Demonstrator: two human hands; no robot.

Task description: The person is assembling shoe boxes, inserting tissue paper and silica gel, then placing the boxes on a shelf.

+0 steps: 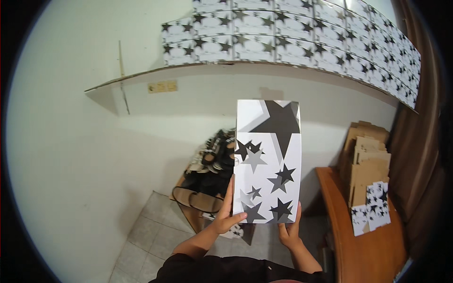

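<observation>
A white cardboard box (267, 177) printed with black and grey stars is held up in front of me, its long side upright in the view. My left hand (227, 218) grips its lower left edge, the thumb lying over the front face. At the lower right corner my right hand (290, 231) holds the box from below and behind, with most of its fingers hidden. The box looks closed; its far side and whatever is inside cannot be seen.
Rows of similar star-printed boxes (255, 47) fill a wall shelf (137, 75) above. Behind the held box, black and pale shoes (207, 162) are piled on a low stand. On the right, a wooden table (377, 250) bears flattened brown cardboard (370, 174) and star-printed card (377, 207), beside a brown curtain (410, 132).
</observation>
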